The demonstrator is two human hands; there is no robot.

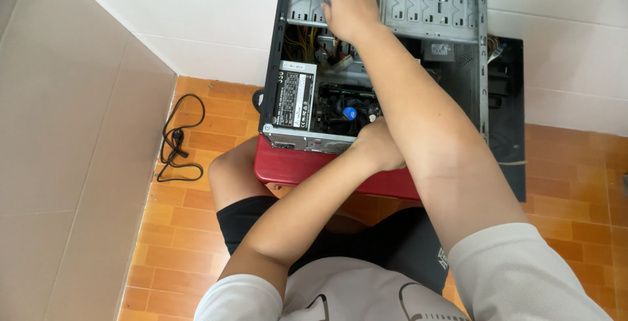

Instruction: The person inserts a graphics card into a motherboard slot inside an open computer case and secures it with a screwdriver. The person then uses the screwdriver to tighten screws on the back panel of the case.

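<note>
An open desktop computer case [451, 13] lies on its side on a red stool [294, 167] in front of me. My right hand [350, 0] rests flat, fingers spread, on the grey metal drive bay frame at the case's far end. My left hand [378, 143] reaches over the near edge into the case, fingers curled down by the motherboard [340, 102] and its blue-capped part [350, 113]; what the fingers grip is hidden. A power supply [293, 93] with a white label sits at the case's left side.
A black power cable [175, 139] lies coiled on the orange tiled floor at left. A black side panel [509, 124] leans against the white wall at right. A grey wall runs along the left. My knees flank the stool.
</note>
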